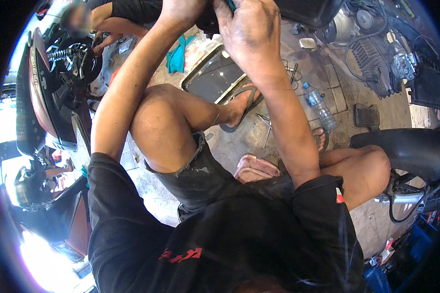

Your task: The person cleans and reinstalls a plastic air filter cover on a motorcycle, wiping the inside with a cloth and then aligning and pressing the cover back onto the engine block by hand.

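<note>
A dark part is seen between left hand and right hand; both being cropped above, grip of either cannot be told.

At the upper edge of the frame, the left hand and right hand are cut off, and the dark part between them is too hidden to identify. At upper left, a co-worker's head is blurred. Near the centre, the right hand and a sandalled foot cover parts of a shallow black tray.
</note>
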`<state>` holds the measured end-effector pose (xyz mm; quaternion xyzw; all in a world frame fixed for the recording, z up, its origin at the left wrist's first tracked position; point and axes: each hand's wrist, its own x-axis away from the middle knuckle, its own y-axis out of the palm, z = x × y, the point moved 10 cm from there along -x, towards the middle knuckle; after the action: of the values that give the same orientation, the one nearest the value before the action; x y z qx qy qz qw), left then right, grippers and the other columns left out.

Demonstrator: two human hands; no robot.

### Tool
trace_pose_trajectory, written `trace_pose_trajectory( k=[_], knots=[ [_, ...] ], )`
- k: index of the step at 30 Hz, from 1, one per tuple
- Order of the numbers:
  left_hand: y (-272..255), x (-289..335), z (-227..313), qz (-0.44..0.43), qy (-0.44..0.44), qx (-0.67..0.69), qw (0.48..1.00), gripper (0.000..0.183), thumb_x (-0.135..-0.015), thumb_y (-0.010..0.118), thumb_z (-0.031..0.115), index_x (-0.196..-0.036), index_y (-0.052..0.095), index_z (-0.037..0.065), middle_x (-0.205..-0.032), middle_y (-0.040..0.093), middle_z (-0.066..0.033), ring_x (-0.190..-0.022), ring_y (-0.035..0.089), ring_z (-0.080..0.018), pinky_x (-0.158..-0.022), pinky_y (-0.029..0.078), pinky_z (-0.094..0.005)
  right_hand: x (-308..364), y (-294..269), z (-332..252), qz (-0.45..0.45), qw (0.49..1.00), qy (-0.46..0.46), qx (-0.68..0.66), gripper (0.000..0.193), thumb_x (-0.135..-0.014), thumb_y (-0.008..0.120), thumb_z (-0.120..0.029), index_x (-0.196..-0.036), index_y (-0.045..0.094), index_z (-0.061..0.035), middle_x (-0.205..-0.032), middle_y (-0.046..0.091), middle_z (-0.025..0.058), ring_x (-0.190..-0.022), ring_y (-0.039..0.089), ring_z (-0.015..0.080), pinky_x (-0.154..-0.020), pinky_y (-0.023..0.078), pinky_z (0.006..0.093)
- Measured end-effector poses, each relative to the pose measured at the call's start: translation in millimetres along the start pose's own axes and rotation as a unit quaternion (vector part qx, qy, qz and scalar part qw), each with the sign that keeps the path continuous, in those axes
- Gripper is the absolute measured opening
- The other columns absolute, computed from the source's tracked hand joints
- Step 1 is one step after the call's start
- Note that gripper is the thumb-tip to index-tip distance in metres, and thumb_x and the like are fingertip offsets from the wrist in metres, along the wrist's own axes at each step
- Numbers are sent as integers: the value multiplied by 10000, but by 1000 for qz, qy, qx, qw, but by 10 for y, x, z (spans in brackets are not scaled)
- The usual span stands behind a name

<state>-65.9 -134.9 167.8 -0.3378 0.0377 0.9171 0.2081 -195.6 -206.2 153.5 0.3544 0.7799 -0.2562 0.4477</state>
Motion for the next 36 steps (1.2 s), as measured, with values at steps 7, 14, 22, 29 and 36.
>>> trace_pose_trajectory(
  k=[7, 14, 22, 29, 36],
  knots=[
    [-331, -81, -62, 86, -20, 7, 996, 462, -1074, 416, 409, -1124, 610, -7, -1033, 619, -52, -934, 557, -130, -855, 469, -280, 253, 271, 59, -71, 990, 48, 114, 130, -848, 599, -113, -888, 657, -4, -930, 605, 176, -920, 611, 357, -804, 516, 447],
    [-493, -85, 125, 115, 79, -182, 973, 479, -1047, 467, 451, -1003, 596, -8, -869, 566, -54, -804, 481, -123, -739, 432, -290, 283, 365, 55, -156, 985, 32, 61, 162, -836, 566, -81, -920, 689, -17, -986, 612, 190, -938, 614, 355, -820, 528, 434],
    [-450, -14, 160, 141, -17, -299, 944, 484, -1001, 562, 466, -941, 563, -14, -666, 489, -74, -625, 423, -140, -584, 379, -341, 273, 360, 218, -201, 960, 81, 179, 187, -818, 616, -76, -947, 714, 18, -1024, 609, 269, -980, 648, 367, -816, 577, 404],
    [-308, 12, 19, 103, 10, -343, 934, 615, -979, 588, 479, -1205, 566, -92, -874, 675, -232, -784, 626, -227, -727, 496, -360, 255, 62, 177, -224, 961, 38, 156, 118, -775, 665, -79, -808, 709, 25, -875, 646, 269, -718, 713, 381, -601, 602, 417],
    [-140, 37, 105, 49, 5, -341, 939, 480, -989, 587, 439, -1017, 590, -40, -762, 617, -158, -699, 547, -188, -660, 461, -367, -103, -491, 336, -119, 979, 85, 139, 182, -820, 691, -38, -996, 682, 7, -897, 634, 209, -843, 634, 414, -761, 515, 446]
  ],
)
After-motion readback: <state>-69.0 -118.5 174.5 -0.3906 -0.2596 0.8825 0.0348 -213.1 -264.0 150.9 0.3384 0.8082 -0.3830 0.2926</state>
